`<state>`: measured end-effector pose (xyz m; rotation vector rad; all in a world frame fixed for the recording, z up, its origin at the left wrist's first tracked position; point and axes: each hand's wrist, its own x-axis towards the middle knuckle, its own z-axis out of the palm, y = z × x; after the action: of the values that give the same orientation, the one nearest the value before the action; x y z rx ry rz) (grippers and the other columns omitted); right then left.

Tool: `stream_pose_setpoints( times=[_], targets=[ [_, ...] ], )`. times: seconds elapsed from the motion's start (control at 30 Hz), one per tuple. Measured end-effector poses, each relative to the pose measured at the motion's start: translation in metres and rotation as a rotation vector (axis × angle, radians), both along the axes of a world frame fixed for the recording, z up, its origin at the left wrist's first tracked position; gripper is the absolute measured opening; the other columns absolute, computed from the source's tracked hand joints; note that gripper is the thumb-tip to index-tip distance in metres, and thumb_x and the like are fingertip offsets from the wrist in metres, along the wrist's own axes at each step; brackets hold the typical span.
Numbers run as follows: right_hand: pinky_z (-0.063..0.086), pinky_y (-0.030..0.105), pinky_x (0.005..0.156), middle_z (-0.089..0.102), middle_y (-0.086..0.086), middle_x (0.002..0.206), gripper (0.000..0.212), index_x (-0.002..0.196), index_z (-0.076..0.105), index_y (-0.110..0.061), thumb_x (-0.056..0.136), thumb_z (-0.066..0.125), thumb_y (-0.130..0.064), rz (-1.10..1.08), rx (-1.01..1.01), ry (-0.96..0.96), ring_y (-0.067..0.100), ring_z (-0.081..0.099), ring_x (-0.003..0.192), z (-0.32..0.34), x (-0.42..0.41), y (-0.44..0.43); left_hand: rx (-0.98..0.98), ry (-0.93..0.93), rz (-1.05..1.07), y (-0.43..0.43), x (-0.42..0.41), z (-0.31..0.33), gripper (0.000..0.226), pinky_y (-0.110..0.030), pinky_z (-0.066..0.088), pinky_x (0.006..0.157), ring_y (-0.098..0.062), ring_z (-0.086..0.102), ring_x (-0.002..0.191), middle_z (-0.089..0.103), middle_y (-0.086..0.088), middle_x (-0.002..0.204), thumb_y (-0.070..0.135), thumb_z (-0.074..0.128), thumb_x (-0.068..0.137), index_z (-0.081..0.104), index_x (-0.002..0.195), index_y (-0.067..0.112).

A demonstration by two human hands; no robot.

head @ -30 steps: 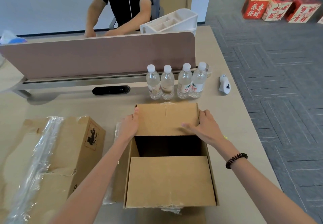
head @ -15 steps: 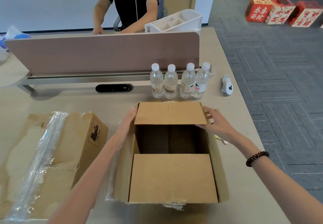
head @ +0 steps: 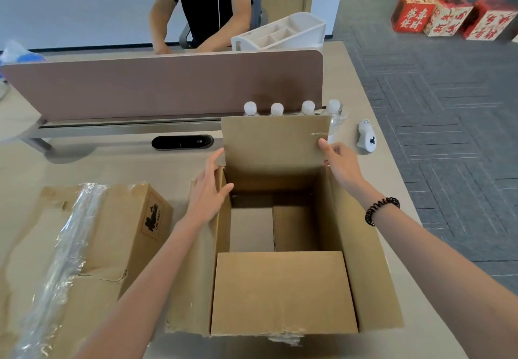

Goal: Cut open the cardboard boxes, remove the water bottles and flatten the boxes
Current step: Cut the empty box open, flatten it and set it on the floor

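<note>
Cardboard box (head: pixel 283 291): right fingers (head: pixel 323 143) pinch far flap (head: pixel 273 141), straight left fingers (head: pixel 214 163) touch side.

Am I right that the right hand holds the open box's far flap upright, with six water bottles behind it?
Not quite: the head view shows four water bottles behind the far flap, not six. The right hand does hold that flap upright.

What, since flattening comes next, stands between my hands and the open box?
Nothing visible: the open brown cardboard box looks empty; left hand touches its left wall, right hand grips its raised far flap.
</note>
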<state>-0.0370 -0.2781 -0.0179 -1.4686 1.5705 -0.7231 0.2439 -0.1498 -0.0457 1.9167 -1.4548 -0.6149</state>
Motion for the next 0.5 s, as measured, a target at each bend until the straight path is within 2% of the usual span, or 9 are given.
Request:
stream_pose_setpoints(
  times=[0.07, 0.13, 0.2, 0.27, 0.37, 0.43, 0.5],
  targets=[
    [0.038, 0.031, 0.073, 0.058, -0.003, 0.084, 0.039, 0.083, 0.051, -0.018, 0.095, 0.046, -0.055, -0.018, 0.007, 0.037, 0.018, 0.055, 0.084, -0.005, 0.003, -0.003, -0.006, -0.073, -0.027, -0.005, -0.001, 0.000, 0.091, -0.048, 0.028, 0.113, -0.023, 0.041, 0.135, 0.035, -0.001, 0.154, 0.018, 0.069, 0.089, 0.008, 0.150, 0.049],
    [0.037, 0.031, 0.075, 0.059, 0.000, 0.095, 0.037, 0.100, 0.054, -0.014, 0.097, 0.047, -0.050, -0.039, 0.009, 0.085, 0.020, 0.055, 0.090, -0.007, 0.005, -0.002, -0.004, -0.112, -0.022, -0.008, -0.004, -0.001, 0.093, -0.048, 0.031, 0.112, -0.024, 0.041, 0.134, 0.036, -0.001, 0.154, 0.017, 0.069, 0.090, 0.007, 0.151, 0.049],
    [0.037, 0.031, 0.076, 0.058, 0.000, 0.097, 0.040, 0.116, 0.052, -0.012, 0.097, 0.048, -0.048, -0.063, 0.014, 0.105, 0.021, 0.055, 0.092, -0.010, 0.006, 0.001, 0.016, -0.180, -0.015, -0.008, -0.007, -0.003, 0.093, -0.044, 0.036, 0.107, -0.022, 0.047, 0.125, 0.046, -0.006, 0.143, 0.017, 0.068, 0.091, 0.007, 0.152, 0.048],
    [0.038, 0.032, 0.073, 0.056, -0.002, 0.087, 0.043, 0.124, 0.046, -0.013, 0.096, 0.052, -0.045, -0.071, 0.015, 0.119, 0.021, 0.056, 0.087, -0.014, 0.004, 0.005, 0.047, -0.222, -0.006, -0.007, -0.008, -0.004, 0.086, -0.039, 0.041, 0.099, -0.019, 0.051, 0.110, 0.052, -0.006, 0.122, 0.022, 0.066, 0.092, 0.010, 0.154, 0.045],
    [0.040, 0.032, 0.069, 0.056, -0.001, 0.081, 0.046, 0.132, 0.038, -0.017, 0.095, 0.058, -0.035, -0.047, -0.025, 0.162, 0.021, 0.058, 0.081, -0.018, 0.004, 0.010, 0.116, -0.236, 0.000, -0.007, -0.008, -0.002, 0.073, -0.033, 0.040, 0.092, -0.015, 0.047, 0.102, 0.047, 0.001, 0.108, 0.032, 0.062, 0.094, 0.020, 0.154, 0.040],
    [0.040, 0.031, 0.068, 0.056, 0.000, 0.093, 0.043, 0.132, 0.040, -0.021, 0.094, 0.059, -0.026, 0.004, -0.117, 0.237, 0.020, 0.057, 0.081, -0.019, 0.005, 0.011, 0.161, -0.233, 0.002, -0.010, -0.008, 0.000, 0.062, -0.033, 0.037, 0.094, -0.019, 0.047, 0.109, 0.045, 0.001, 0.108, 0.034, 0.061, 0.095, 0.033, 0.150, 0.038],
    [0.044, 0.033, 0.071, 0.048, 0.002, 0.110, 0.030, 0.123, 0.052, -0.021, 0.093, 0.059, -0.020, 0.097, -0.265, 0.386, 0.021, 0.055, 0.091, -0.022, 0.007, 0.012, 0.174, -0.251, 0.016, -0.012, -0.009, 0.000, 0.052, -0.036, 0.037, 0.096, -0.024, 0.048, 0.111, 0.042, 0.000, 0.106, 0.036, 0.064, 0.093, 0.047, 0.142, 0.033]
  ],
)
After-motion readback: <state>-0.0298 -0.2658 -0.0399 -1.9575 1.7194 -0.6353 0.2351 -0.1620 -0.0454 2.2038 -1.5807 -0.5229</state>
